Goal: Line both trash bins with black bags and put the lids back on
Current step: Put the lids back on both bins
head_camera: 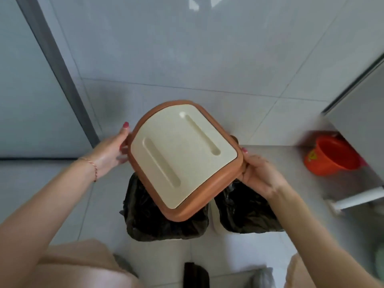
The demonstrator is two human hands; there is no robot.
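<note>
Between both sets of fingertips: lid (182, 161), cream top, brown rim, tilted, held above two bins. Left hand (112, 150) grips left rim, fingers curled under edge. Right hand (257, 175) grips right rim, thumb on top. Below fingers: left bin (149, 225), right bin (245, 215), each lined with black bag, both uncovered. Right of right hand: orange bucket (332, 156).

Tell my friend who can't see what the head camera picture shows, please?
Two hands, the left hand and right hand, hold a brown-rimmed cream lid tilted above two bins lined with black bags, the left bin and right bin, standing side by side on a grey tiled floor. An orange bucket sits to the right.
</note>
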